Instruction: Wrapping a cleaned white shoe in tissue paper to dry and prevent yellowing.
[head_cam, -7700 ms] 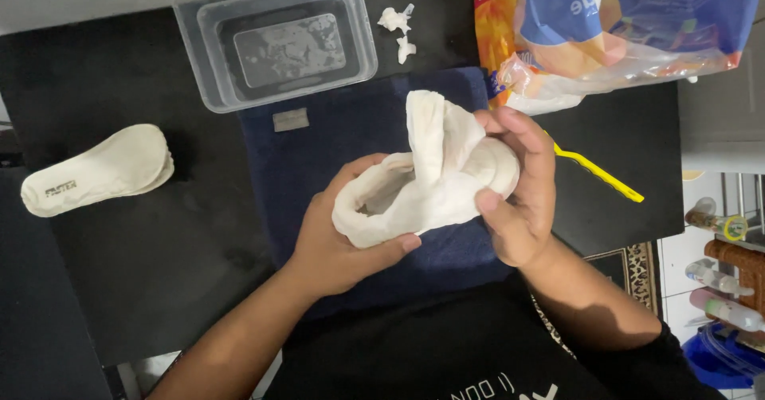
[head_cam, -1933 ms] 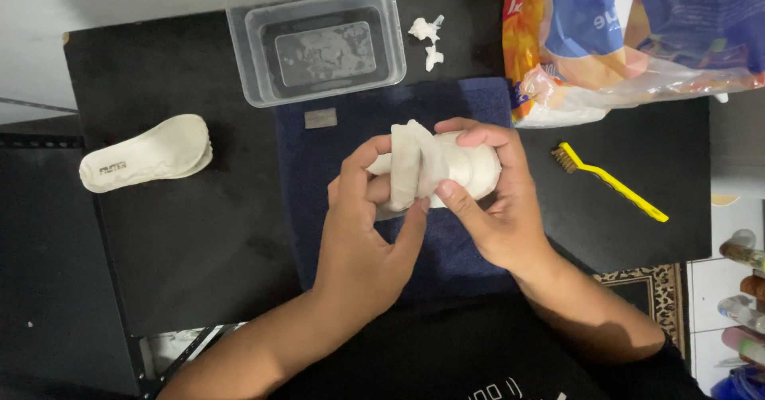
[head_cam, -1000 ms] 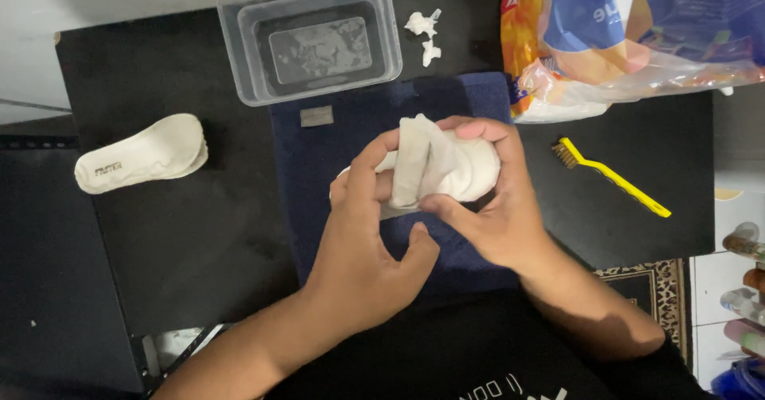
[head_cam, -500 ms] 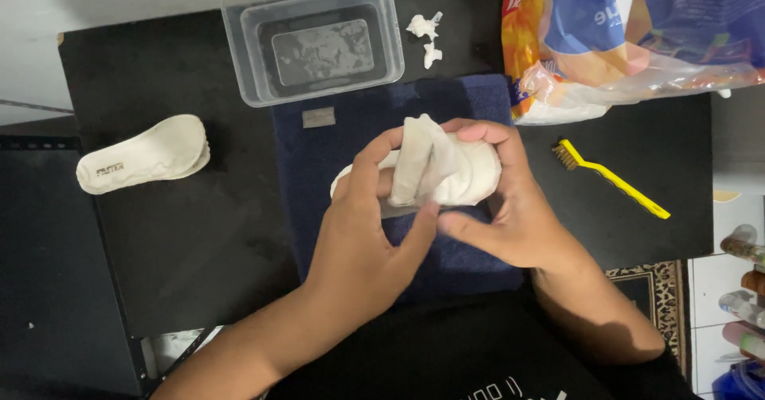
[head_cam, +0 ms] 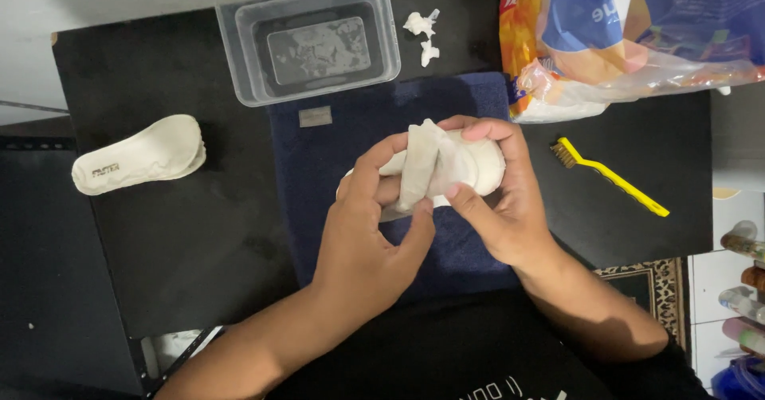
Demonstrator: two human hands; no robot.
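Note:
Both hands hold a white shoe insole (head_cam: 478,165) above a dark blue towel (head_cam: 343,141) on a black table (head_cam: 183,241). My right hand (head_cam: 502,209) cups the insole's rounded end from the right. My left hand (head_cam: 366,233) presses a crumpled white wipe (head_cam: 420,161) against the insole with thumb and fingers. A second white insole (head_cam: 139,163) lies flat at the table's left side, apart from both hands.
A clear plastic tub (head_cam: 311,41) with soapy liquid stands at the back. Small white scraps (head_cam: 421,29) lie beside it. A yellow wire brush (head_cam: 610,175) rests at the right. A large colourful plastic bag (head_cam: 629,33) fills the back right corner. Bottles (head_cam: 745,245) stand off the table's right edge.
The insole was first held unrolled with the cloth loose. Over the last second my left thumb slid along the wipe on the insole; the hands stayed in nearly the same place.

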